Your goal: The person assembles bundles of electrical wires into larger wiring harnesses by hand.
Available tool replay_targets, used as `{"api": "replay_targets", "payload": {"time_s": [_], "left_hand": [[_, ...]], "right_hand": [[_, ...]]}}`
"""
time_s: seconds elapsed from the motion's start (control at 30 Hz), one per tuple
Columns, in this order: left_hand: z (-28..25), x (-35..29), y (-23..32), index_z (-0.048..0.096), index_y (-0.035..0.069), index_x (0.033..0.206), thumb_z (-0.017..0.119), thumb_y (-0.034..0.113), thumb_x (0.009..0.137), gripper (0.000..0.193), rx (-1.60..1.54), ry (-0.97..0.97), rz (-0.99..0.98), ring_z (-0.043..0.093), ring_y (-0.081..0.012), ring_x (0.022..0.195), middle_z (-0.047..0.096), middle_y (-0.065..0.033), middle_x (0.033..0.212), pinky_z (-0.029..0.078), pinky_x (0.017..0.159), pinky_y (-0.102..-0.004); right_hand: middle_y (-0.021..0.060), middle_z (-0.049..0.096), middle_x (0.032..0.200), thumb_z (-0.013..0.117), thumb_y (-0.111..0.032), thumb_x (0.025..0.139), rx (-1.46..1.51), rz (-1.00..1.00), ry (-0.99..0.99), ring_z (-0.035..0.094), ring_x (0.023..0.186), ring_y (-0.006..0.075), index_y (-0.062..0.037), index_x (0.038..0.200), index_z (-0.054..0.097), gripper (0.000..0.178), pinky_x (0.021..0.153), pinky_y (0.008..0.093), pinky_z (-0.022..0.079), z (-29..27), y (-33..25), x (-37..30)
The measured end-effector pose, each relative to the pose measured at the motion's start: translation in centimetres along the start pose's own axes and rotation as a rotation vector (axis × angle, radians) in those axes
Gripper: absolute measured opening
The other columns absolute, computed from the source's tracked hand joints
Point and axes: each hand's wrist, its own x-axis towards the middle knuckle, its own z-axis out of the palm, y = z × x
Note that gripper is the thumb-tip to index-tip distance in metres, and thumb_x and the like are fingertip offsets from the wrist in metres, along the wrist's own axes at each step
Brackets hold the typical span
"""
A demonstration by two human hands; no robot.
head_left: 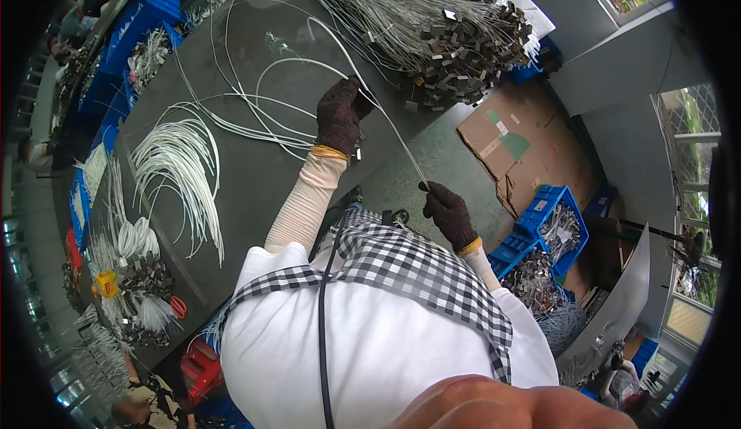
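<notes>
My left hand (337, 118), in a dark knitted glove, is closed round a white tube (297, 60) above the edge of the dark table (262, 197). The tube loops out over the tabletop. From that hand a thin pale wire or cable (398, 137) runs down to the right. Its lower end is pinched in my gloved right hand (450, 217), held past the table edge over the floor. Several loose pale cables (255, 129) trail leftward across the table beside my left hand, a small metal tag near its wrist. Whether the tube and wire are joined is hidden.
A large heap of cables with metal tags (471, 47) covers the table's far side. White tubes (189, 166) lie fanned at left, near red-handled scissors (178, 306). At right stand blue crates (557, 224) of metal parts and flattened cardboard (532, 139). People work at the far left.
</notes>
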Motion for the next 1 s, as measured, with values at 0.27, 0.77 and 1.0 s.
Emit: {"api": "replay_targets", "payload": {"time_s": [0.27, 0.77, 1.0], "left_hand": [[2.1, -1.3, -0.7, 0.063, 0.003, 0.11, 0.06, 0.013, 0.096, 0.018, -0.138, -0.205, -0.201, 0.067, -0.0229, 0.091, 0.068, -0.0093, 0.098, 0.057, 0.083, -0.0405], [5.2, -1.4, -0.2, 0.057, -0.005, 0.119, 0.053, 0.023, 0.101, 0.033, 0.052, -0.38, -0.17, 0.068, -0.0245, 0.094, 0.068, -0.0125, 0.1, 0.056, 0.086, -0.038], [4.3, 0.8, 1.8, 0.058, -0.005, 0.119, 0.056, 0.027, 0.1, 0.037, -0.141, -0.337, -0.162, 0.068, -0.0265, 0.098, 0.069, -0.0144, 0.103, 0.054, 0.093, -0.0404]], "right_hand": [[0.005, 0.066, 0.082, 0.055, -0.012, 0.098, -0.067, 0.07, -0.008, 0.06, 0.072, 0.0104, -0.0058, 0.124, 0.065, 0.028, 0.067, 0.0282, 0.05, 0.3, -0.7, 0.8], [0.0032, 0.062, 0.075, 0.054, -0.015, 0.099, 0.078, -0.06, -0.011, 0.057, 0.064, 0.0102, -0.0026, 0.114, 0.066, 0.023, 0.058, 0.0264, 0.046, 0.5, -3.8, 2.9], [0.0049, 0.063, 0.074, 0.059, -0.016, 0.097, 0.162, 0.247, -0.209, 0.055, 0.062, 0.0109, 0.0019, 0.102, 0.067, 0.02, 0.059, 0.0257, 0.044, -6.9, 4.1, -3.2]]}}
